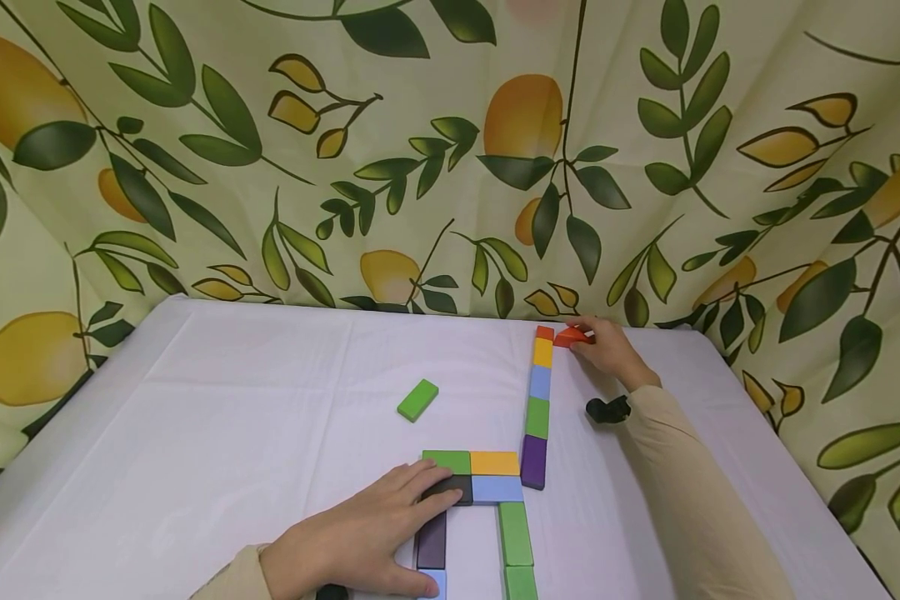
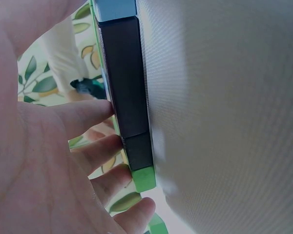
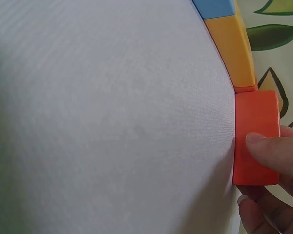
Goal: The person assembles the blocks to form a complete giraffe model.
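Observation:
At the far end of a straight row of coloured blocks, my right hand (image 1: 610, 348) pinches a red block (image 3: 256, 117) between thumb and fingers. The red block stands on the cloth against the row's end, beside another red block (image 1: 544, 332). Yellow (image 1: 543, 352), blue (image 1: 540, 382), green (image 1: 537, 417) and purple (image 1: 534, 461) blocks make up the rest of the row. My left hand (image 1: 371, 525) rests on a nearer block outline, its fingers spread over the black block (image 1: 461, 491). In the left wrist view its fingertips touch the dark blocks (image 2: 124, 78).
A loose green block (image 1: 417, 401) lies left of the row. The near outline also has yellow (image 1: 494, 462), blue (image 1: 497, 489) and green (image 1: 515, 533) blocks. A white cloth (image 1: 232, 433) covers the table, and a patterned curtain (image 1: 420, 208) hangs behind its far edge.

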Available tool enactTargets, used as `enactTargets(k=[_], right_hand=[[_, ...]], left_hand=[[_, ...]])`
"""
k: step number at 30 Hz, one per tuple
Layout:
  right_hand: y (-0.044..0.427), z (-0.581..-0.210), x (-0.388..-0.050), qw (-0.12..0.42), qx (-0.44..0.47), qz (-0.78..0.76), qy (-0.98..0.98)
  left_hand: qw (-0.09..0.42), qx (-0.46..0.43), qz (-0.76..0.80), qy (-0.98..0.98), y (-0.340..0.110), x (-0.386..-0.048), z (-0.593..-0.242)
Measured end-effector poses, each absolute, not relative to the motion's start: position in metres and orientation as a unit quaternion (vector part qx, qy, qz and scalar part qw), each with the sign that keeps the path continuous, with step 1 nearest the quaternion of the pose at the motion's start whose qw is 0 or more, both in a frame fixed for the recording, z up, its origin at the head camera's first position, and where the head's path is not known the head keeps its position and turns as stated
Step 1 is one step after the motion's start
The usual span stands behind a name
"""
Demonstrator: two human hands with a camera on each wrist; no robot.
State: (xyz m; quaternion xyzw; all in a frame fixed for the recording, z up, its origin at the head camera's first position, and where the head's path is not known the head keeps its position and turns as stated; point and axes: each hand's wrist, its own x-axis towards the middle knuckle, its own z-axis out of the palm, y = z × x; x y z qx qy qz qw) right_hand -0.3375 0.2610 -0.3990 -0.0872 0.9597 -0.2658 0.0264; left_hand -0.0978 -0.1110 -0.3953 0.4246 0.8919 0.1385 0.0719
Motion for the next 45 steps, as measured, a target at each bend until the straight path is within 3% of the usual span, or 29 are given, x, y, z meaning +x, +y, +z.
enactTargets(k=[17, 45], right_hand=[[0.268, -0.393, -0.324, 0.026, -0.082, -0.281, 0.956], [0.249, -0.378, -0.264, -0.033, -0.185, -0.284, 0.94]], left_hand=[[0.083, 0.421, 0.139, 0.893, -0.11, -0.098, -0.394], [0.09, 0.419, 0.145, 0.892, -0.11, -0.099, -0.395]])
